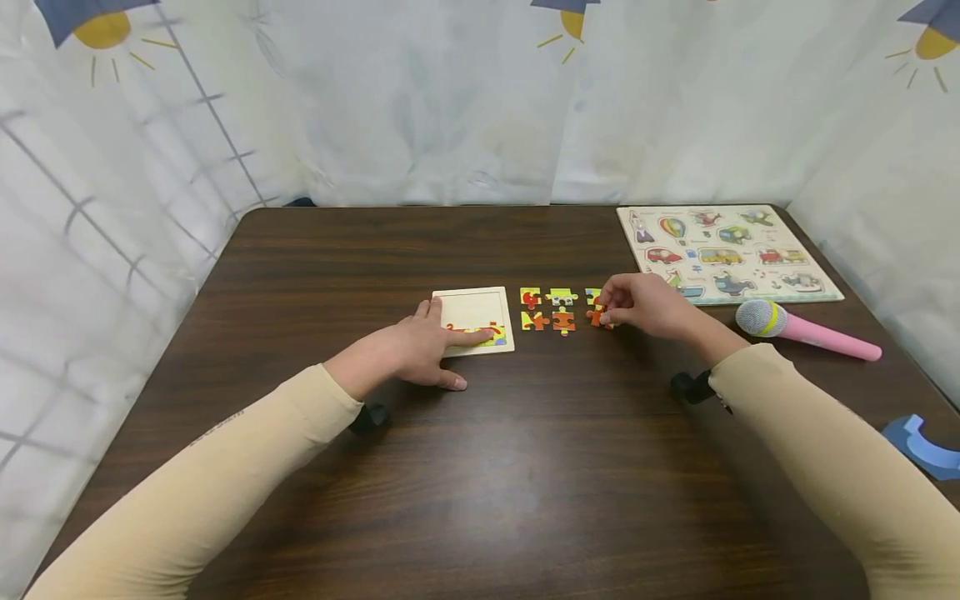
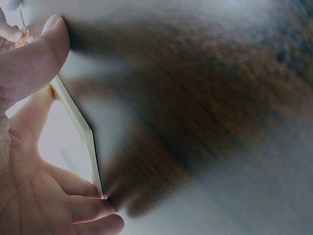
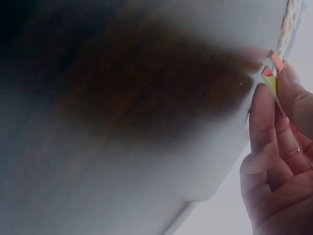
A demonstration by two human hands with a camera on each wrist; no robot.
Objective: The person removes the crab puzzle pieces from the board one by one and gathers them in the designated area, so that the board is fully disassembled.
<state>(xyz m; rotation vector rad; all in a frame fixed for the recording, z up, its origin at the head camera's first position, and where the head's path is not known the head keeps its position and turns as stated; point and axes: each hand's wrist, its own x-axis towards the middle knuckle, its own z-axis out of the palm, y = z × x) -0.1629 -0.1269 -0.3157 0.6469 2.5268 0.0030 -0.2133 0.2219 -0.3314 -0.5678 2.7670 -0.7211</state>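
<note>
A small wooden puzzle tray [image 1: 468, 304] lies mid-table, with red and yellow pieces [image 1: 497, 333] along its near edge. My left hand [image 1: 420, 343] rests on it, fingers spread; the outstretched index finger presses the fitted pieces, and the thumb stays off the tray. In the left wrist view, other fingertips touch the tray's edge [image 2: 90, 142]. To the right of the tray lie loose jigsaw pieces [image 1: 562, 322] in two rows. My right hand [image 1: 648, 304] pinches a jigsaw piece [image 3: 270, 83] between thumb and fingers, at the right end of the rows. The fingers partly hide the pieces there.
A larger vehicle picture puzzle board [image 1: 750, 283] lies at the back right. Beside it is a pink toy microphone [image 1: 825, 335], close to my right wrist. A blue curved piece [image 1: 926, 450] sits at the right edge. A white curtain [image 1: 450, 108] hangs behind the table.
</note>
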